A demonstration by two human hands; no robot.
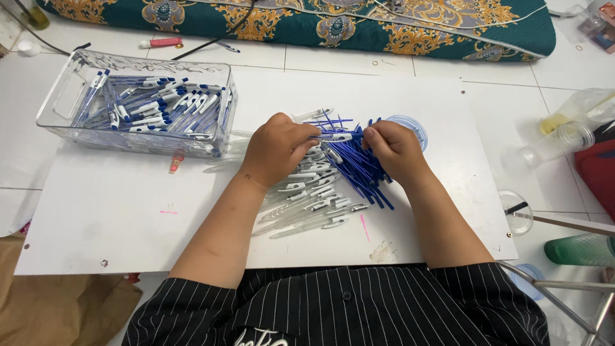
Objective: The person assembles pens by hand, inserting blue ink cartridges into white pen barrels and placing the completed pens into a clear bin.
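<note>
My left hand (277,148) and my right hand (395,149) meet over the middle of a white board (128,211). Between them they hold one pen (338,136): the left grips its clear barrel with a white clip, the right pinches the blue refill end. Under the hands lies a pile of clear pen barrels (307,205) on the left side and a heap of blue refills (362,173) on the right. A clear plastic bin (64,102) with several finished blue-and-white pens stands at the board's far left.
A small clear lid (410,125) lies behind the right hand. Clear cups (516,211), a plastic bottle (576,118) and a green bottle (580,248) stand off the board's right edge. A patterned teal mattress (307,22) runs along the back. Brown paper (57,301) lies at lower left.
</note>
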